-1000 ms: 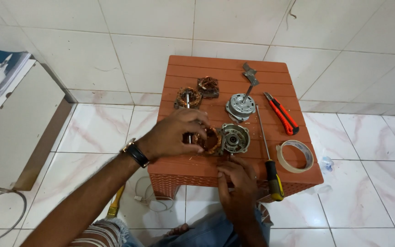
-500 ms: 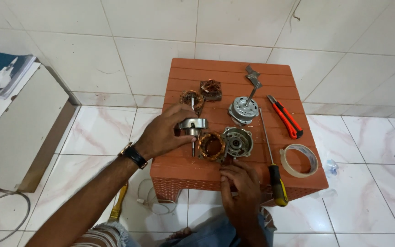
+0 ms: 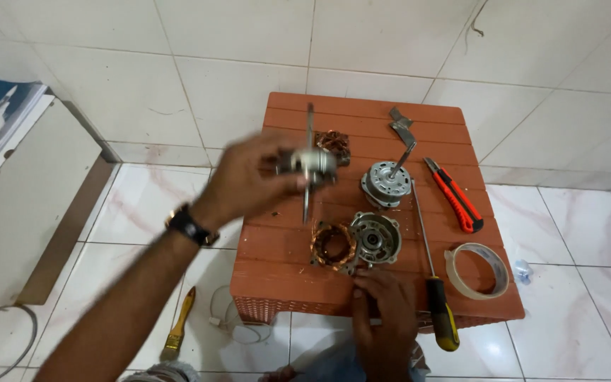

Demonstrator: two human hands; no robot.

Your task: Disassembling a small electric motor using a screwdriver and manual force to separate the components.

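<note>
My left hand (image 3: pixel 249 180) holds a metal motor rotor (image 3: pixel 310 163) by its drum, lifted above the orange plastic stool (image 3: pixel 284 283), its long shaft upright. My right hand (image 3: pixel 383 311) rests at the stool's near edge, fingertips touching the stool next to a copper-wound stator (image 3: pixel 332 246) and a grey motor housing half (image 3: pixel 375 238). Behind the rotor lies a copper coil bundle (image 3: pixel 334 143). Another grey motor cover (image 3: pixel 385 184) sits further back, with a bent metal tool (image 3: pixel 403 138) resting on it.
A long screwdriver with yellow-black handle (image 3: pixel 434 283), a red utility knife (image 3: pixel 454 194) and a roll of tape (image 3: pixel 476 270) lie on the stool's right side. A paintbrush (image 3: pixel 177 329) and white cable lie on the tiled floor. A grey box (image 3: pixel 22 212) stands left.
My left hand has lifted the rotor out of the stator area and raised it up, away from the stool top. My right hand stayed at the near edge.
</note>
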